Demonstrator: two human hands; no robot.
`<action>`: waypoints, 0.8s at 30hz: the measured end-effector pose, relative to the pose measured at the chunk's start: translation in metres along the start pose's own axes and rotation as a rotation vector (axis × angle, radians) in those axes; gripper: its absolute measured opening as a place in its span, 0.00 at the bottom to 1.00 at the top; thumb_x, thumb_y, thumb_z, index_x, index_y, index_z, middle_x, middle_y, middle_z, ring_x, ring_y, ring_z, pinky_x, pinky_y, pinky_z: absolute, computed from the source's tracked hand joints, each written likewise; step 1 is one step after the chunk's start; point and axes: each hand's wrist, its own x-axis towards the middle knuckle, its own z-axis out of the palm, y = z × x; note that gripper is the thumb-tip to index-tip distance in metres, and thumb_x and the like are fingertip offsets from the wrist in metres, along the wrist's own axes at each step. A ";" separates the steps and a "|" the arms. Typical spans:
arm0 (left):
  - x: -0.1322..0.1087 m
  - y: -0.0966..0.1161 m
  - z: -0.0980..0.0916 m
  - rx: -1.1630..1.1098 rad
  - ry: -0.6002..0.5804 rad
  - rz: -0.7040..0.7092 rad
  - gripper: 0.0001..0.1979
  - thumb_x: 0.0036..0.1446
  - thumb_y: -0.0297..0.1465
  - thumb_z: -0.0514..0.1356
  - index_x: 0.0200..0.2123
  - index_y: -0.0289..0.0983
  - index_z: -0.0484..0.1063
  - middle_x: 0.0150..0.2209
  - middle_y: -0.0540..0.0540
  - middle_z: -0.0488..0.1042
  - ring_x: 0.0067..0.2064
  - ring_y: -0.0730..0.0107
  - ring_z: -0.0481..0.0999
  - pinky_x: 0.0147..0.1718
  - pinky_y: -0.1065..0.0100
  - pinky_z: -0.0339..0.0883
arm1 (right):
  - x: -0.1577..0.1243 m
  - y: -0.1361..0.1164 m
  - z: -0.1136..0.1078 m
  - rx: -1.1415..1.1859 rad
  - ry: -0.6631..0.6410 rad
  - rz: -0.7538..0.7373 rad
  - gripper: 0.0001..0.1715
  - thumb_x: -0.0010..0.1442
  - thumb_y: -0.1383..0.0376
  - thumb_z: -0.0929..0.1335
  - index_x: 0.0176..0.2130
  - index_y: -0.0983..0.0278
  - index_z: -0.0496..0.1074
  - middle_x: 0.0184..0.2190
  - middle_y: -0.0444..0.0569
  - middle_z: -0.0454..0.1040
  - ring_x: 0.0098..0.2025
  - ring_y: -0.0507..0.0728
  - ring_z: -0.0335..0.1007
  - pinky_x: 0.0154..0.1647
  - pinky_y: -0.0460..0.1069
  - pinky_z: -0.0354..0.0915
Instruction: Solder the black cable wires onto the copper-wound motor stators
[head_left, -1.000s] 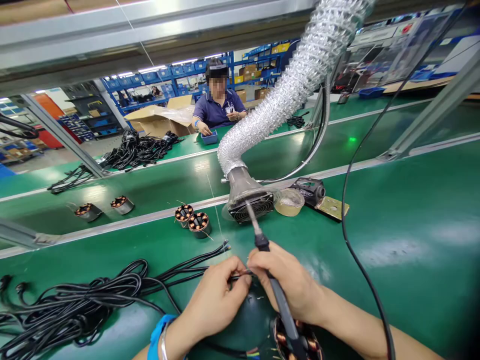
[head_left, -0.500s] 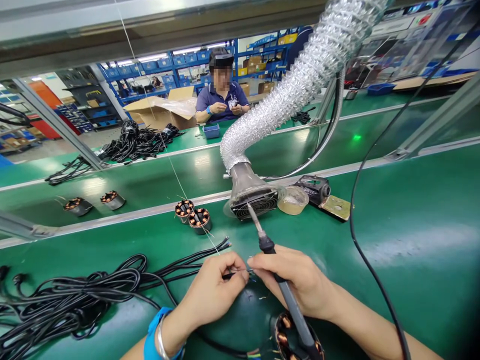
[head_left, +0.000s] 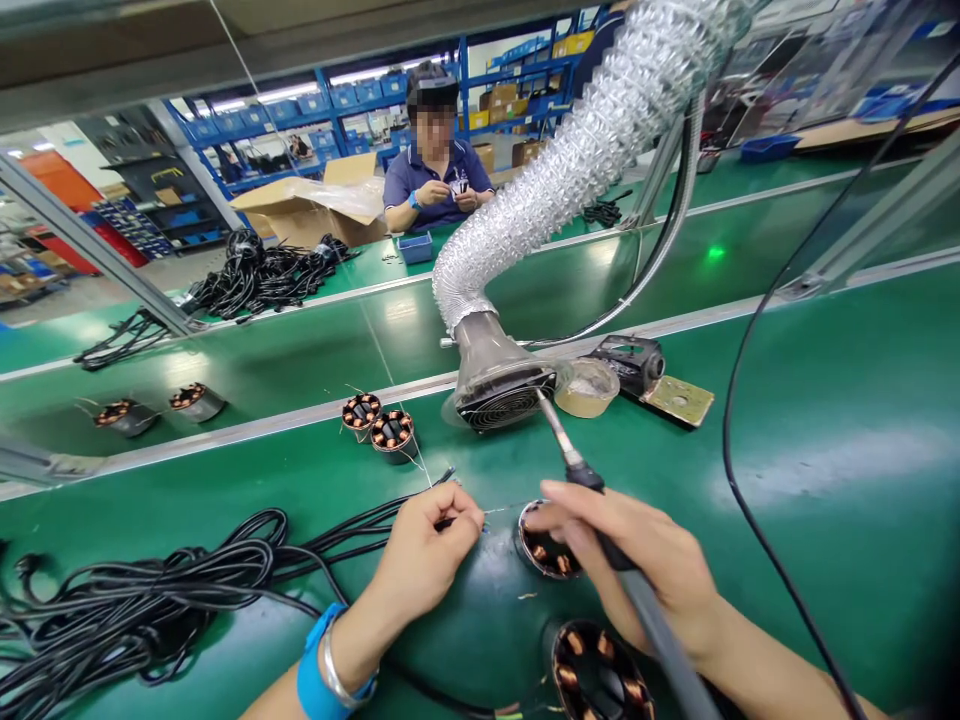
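Observation:
My left hand point(head_left: 431, 540) is closed in a pinch on a black cable's end, with fine wire ends sticking out past the fingertips. A thin solder wire point(head_left: 421, 462) comes down from above to that hand. My right hand point(head_left: 660, 565) grips a soldering iron point(head_left: 557, 428), its tip pointing up and away in front of the fan. Its fingers reach over a copper-wound stator point(head_left: 529, 545), partly hiding it; whether they touch it I cannot tell. Another stator point(head_left: 600, 675) sits nearer me, beside coloured wire ends.
Bundled black cables point(head_left: 172, 590) lie left. Two stators point(head_left: 393, 437) stand near the rail. A fume fan point(head_left: 506, 400) on a silver duct point(head_left: 540, 190), a round tub point(head_left: 587, 390) and an iron stand point(head_left: 637, 365) are behind. A co-worker point(head_left: 435, 170) sits opposite.
My right hand has moved right, away from my left, carrying the soldering iron. The stator under its fingers now shows. My left hand has shifted slightly left, still pinching.

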 end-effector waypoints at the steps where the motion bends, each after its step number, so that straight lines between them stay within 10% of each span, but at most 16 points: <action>1: 0.001 0.000 0.001 0.007 0.004 -0.004 0.08 0.52 0.33 0.58 0.23 0.36 0.66 0.20 0.56 0.59 0.24 0.76 0.56 0.24 0.73 0.51 | -0.002 -0.002 -0.005 0.010 0.024 0.036 0.34 0.63 0.76 0.63 0.65 0.58 0.58 0.33 0.47 0.77 0.30 0.55 0.72 0.32 0.50 0.71; 11: 0.006 0.002 0.005 0.095 0.013 -0.005 0.10 0.53 0.34 0.56 0.23 0.36 0.66 0.19 0.56 0.56 0.24 0.75 0.55 0.24 0.73 0.50 | -0.003 -0.001 -0.017 0.064 0.163 0.229 0.11 0.59 0.70 0.66 0.41 0.60 0.75 0.28 0.46 0.76 0.25 0.53 0.68 0.22 0.47 0.64; 24: 0.005 0.002 0.005 0.152 0.016 -0.008 0.11 0.55 0.35 0.56 0.23 0.36 0.66 0.20 0.56 0.57 0.24 0.75 0.55 0.24 0.73 0.50 | -0.001 0.000 -0.016 0.072 0.182 0.253 0.09 0.58 0.70 0.66 0.37 0.61 0.76 0.27 0.46 0.78 0.24 0.53 0.70 0.22 0.47 0.65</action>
